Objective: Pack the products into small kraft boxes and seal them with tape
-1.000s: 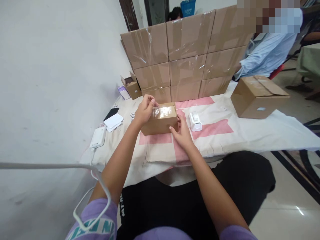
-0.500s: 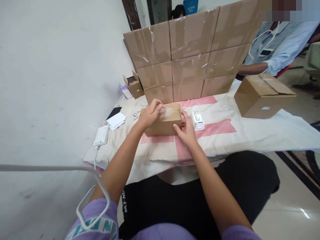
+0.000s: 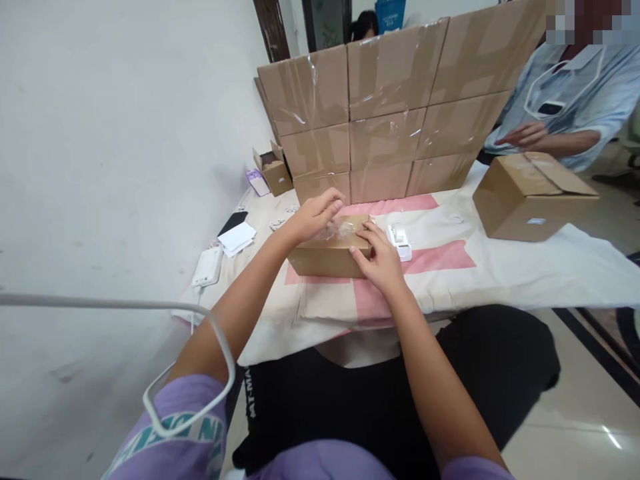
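A small cardboard box (image 3: 327, 262) rests on the cloth in front of me, with shiny, crumpled clear tape (image 3: 345, 229) on its top. My left hand (image 3: 316, 217) is over the box's left side, fingers curled together at the tape; the exact pinch is hidden behind the hand. At the box's right end, my right hand (image 3: 383, 259) grips the corner, its thumb on the front face and its fingers on the top. A small white tape dispenser (image 3: 399, 243) stands just right of that hand.
Stacked cardboard boxes (image 3: 387, 100) form a wall behind. A larger box (image 3: 537, 200) stands at right, with a person in a light blue shirt (image 3: 565, 93) behind it. White papers (image 3: 237, 237), a white device (image 3: 207, 267) and a small open box (image 3: 277, 175) lie left. A white cable (image 3: 220, 327) crosses my left arm.
My left hand has lifted slightly, and the tape under it looks more raised and crumpled. My right fingers have shifted further onto the box top. The other person's hand has risen.
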A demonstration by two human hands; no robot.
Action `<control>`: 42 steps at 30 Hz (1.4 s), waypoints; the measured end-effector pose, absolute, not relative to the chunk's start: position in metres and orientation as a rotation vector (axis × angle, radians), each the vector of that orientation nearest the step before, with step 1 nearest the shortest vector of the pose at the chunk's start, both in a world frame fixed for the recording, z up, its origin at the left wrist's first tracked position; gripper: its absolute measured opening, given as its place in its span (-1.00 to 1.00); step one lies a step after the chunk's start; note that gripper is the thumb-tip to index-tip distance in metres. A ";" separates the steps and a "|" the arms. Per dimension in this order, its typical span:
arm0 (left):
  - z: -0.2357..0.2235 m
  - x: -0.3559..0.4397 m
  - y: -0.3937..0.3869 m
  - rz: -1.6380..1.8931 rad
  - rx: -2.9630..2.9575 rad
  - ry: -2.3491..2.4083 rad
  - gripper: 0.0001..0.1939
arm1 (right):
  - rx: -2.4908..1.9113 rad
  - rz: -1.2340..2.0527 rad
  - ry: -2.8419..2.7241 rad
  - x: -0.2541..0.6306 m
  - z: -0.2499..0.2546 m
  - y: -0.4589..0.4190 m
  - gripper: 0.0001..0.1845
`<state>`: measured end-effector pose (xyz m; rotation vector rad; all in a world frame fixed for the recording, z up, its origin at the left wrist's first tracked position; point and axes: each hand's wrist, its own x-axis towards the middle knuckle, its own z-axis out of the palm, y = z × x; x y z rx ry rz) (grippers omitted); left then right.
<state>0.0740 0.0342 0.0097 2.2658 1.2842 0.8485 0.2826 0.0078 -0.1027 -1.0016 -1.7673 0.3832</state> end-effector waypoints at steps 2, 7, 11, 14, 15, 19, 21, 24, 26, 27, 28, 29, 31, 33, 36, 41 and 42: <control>0.015 0.076 0.038 0.813 2.392 1.259 -0.59 | -1.007 0.386 -1.768 0.282 -0.102 0.007 -0.60; 0.022 0.077 0.047 0.774 2.512 1.217 -0.62 | -1.022 0.418 -1.760 0.280 -0.100 0.005 -0.58; 0.028 0.078 0.056 0.632 2.528 1.240 -0.61 | -1.038 0.431 -1.758 0.280 -0.100 0.004 -0.58; 0.032 0.080 0.061 0.628 2.495 1.238 -0.59 | -1.023 0.442 -1.759 0.280 -0.100 0.004 -0.57; 0.034 0.080 0.062 0.652 2.454 1.230 -0.57 | -1.018 0.449 -1.758 0.280 -0.100 0.004 -0.57; 0.038 0.082 0.060 0.702 2.249 1.207 -0.51 | -1.022 0.473 -1.751 0.281 -0.099 0.002 -0.57; 0.038 0.084 0.057 0.665 2.238 1.197 -0.51 | -1.027 0.480 -1.747 0.281 -0.099 0.002 -0.57; 0.036 0.087 0.055 0.583 2.292 1.205 -0.52 | -1.022 0.482 -1.751 0.280 -0.099 0.002 -0.56; 0.032 0.090 0.057 0.530 2.345 1.255 -0.52 | -1.019 0.481 -1.754 0.280 -0.101 0.003 -0.56; 0.030 0.092 0.058 0.510 2.374 1.289 -0.51 | -1.018 0.481 -1.754 0.280 -0.101 0.003 -0.55; 0.028 0.093 0.060 0.490 2.401 1.319 -0.51 | -1.018 0.482 -1.754 0.280 -0.102 0.003 -0.55; 0.026 0.094 0.062 0.476 2.422 1.343 -0.51 | -1.017 0.481 -1.753 0.280 -0.102 0.003 -0.55; 0.023 0.095 0.066 0.458 2.439 1.382 -0.52 | -1.014 0.478 -1.753 0.280 -0.103 0.004 -0.55; 0.020 0.096 0.070 0.447 2.439 1.412 -0.53 | -1.014 0.479 -1.752 0.280 -0.103 0.004 -0.55; 0.016 0.097 0.075 0.441 2.452 1.431 -0.54 | -1.019 0.486 -1.754 0.280 -0.103 0.004 -0.56; 0.009 0.095 0.082 0.424 2.510 1.425 -0.56 | -1.010 0.496 -1.748 0.280 -0.101 0.004 -0.56; 0.007 0.095 0.083 0.414 2.519 1.413 -0.58 | -1.010 0.500 -1.745 0.280 -0.100 0.003 -0.56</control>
